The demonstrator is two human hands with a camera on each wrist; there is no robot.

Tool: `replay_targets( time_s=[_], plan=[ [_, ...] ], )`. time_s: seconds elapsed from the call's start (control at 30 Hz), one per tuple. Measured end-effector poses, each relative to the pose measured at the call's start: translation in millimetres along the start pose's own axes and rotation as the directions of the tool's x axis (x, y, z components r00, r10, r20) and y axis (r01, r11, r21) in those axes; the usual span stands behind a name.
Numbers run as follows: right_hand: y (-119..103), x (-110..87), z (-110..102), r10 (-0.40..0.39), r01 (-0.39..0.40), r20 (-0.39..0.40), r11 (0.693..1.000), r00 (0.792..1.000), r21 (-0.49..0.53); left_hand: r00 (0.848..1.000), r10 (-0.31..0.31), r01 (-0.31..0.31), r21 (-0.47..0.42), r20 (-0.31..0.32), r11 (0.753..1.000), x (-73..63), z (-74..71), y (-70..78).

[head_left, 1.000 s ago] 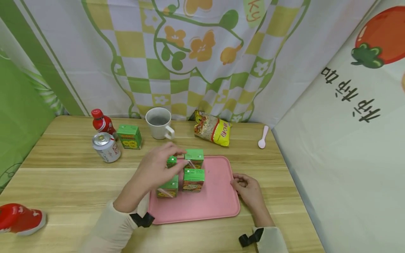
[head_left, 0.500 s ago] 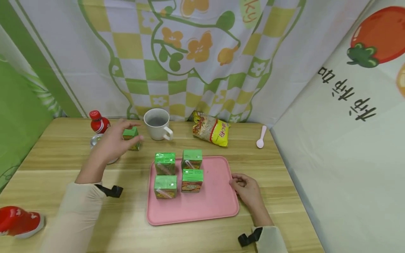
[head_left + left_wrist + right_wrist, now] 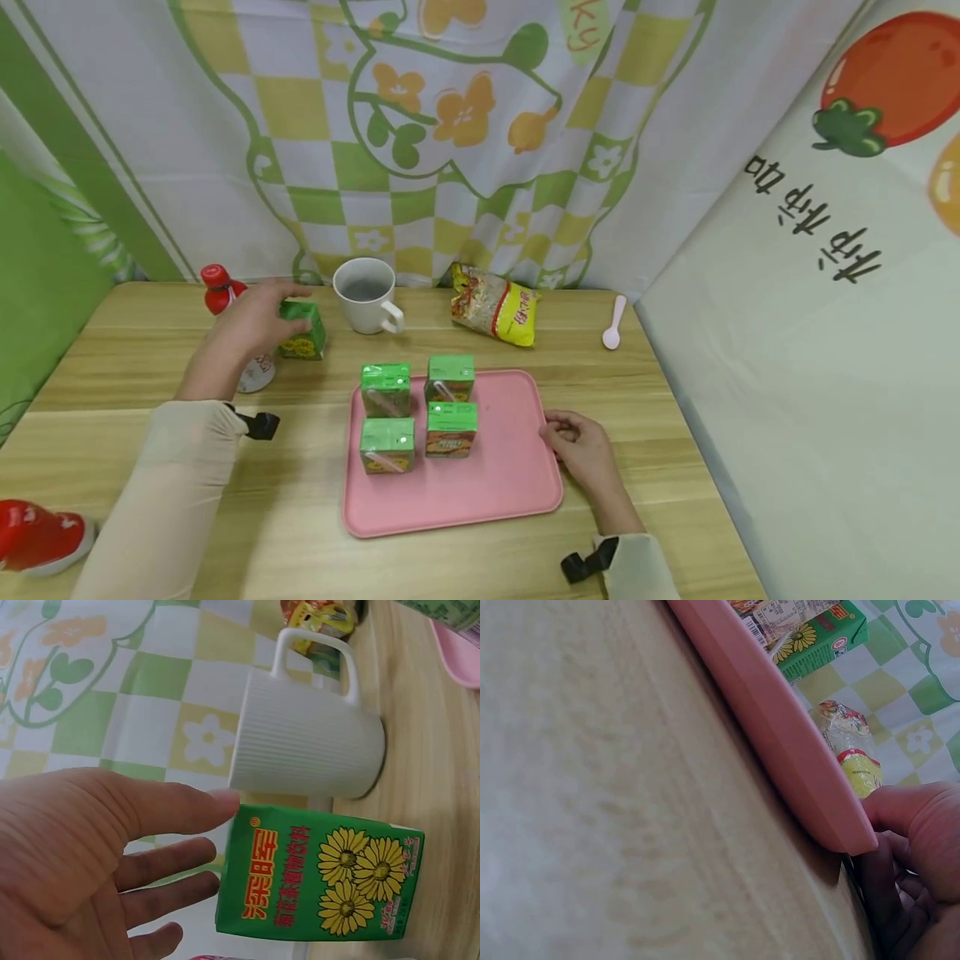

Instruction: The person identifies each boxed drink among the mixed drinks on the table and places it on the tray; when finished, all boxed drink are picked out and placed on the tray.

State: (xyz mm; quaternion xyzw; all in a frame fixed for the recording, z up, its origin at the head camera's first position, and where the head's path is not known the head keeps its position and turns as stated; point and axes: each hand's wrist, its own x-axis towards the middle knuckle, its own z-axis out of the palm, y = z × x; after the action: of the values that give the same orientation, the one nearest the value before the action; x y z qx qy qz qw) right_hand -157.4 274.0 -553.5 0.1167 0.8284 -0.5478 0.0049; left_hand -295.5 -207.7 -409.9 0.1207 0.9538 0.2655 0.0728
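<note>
My left hand (image 3: 247,325) is at a green drink carton (image 3: 303,332) standing on the table. In the left wrist view the thumb tip lies at the upper corner of that carton (image 3: 322,874), its front printed with yellow flowers. The other fingertips end beside the carton, not curled round it; the index finger is mostly hidden. My right hand (image 3: 588,454) pinches the right rim of a pink tray (image 3: 502,475), as the right wrist view of the tray edge (image 3: 780,735) shows. Several similar cartons (image 3: 386,446) stand upright on the tray's left half.
A red-capped bottle (image 3: 219,287) and a can (image 3: 258,375) stand by the left hand, partly hidden by it. Behind are a white mug (image 3: 363,296), a yellow snack bag (image 3: 495,308) and a pink spoon (image 3: 613,325). A red object (image 3: 41,533) lies at the front left.
My left hand has left the cartons on the tray and moved left and back to the lone carton, closing in on it. My right hand has stayed at the tray rim.
</note>
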Motion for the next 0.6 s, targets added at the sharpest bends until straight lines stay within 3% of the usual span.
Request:
replay_targets(
  time_s=[0.1,0.3,0.6],
  plan=[
    [-0.8,0.6,0.6,-0.005,0.004,0.004,1.0,1.0,0.009,1.0,-0.013,0.013,0.022,0.003,1.0,1.9,1.6,-3.3],
    [0.1,1.4,0.8,-0.01,0.01,0.002,1.0,1.0,0.017,0.996,0.086,-0.083,0.087,-0.034,0.993,4.9,10.8,-5.9],
    [1.8,2.5,1.1,-0.012,0.011,-0.006,1.0,1.0,-0.009,0.992,0.102,-0.101,0.016,-0.077,0.995,5.0,21.5,-4.4]
  ],
)
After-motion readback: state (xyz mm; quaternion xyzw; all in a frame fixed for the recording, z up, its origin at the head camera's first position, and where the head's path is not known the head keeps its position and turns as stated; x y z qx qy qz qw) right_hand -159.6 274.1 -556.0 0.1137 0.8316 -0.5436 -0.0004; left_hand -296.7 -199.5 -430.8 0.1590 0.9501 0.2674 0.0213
